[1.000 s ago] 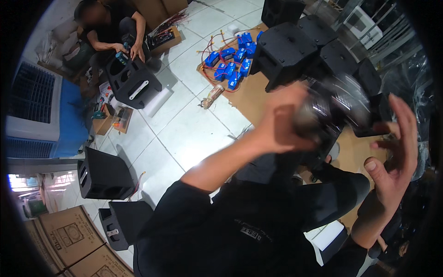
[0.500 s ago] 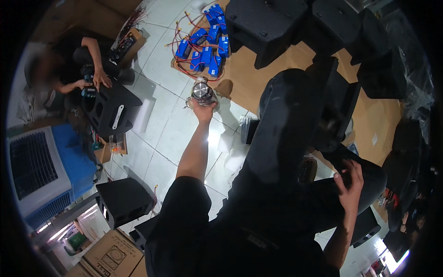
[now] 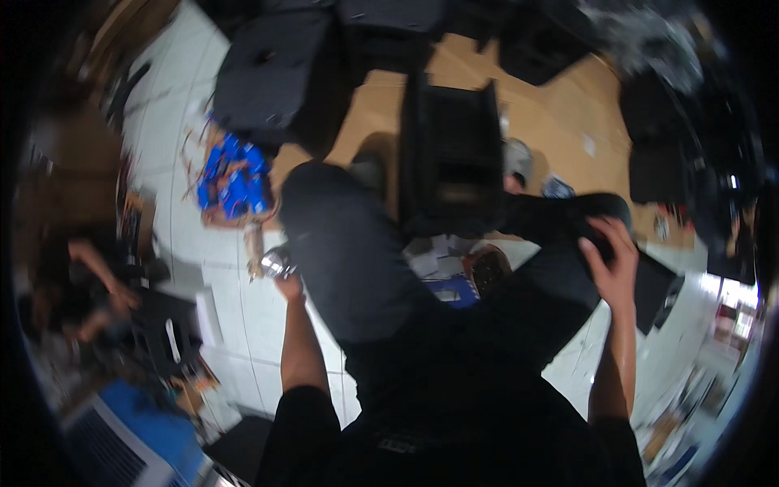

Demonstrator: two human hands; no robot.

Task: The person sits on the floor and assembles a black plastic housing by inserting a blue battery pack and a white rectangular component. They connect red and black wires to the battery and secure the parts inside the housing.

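At left, the left hand is clasping a shiny metal piece in closed fingers, while at right the right hand is holding nothing, fingers apart, and the farther black cabinet is gaping open, seemingly unfinished.

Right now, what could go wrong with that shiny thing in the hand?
The shiny metal thing might slip from the left hand and drop onto the tiled floor. If it swings farther forward, it could perhaps bump the blue packs bunched nearby.
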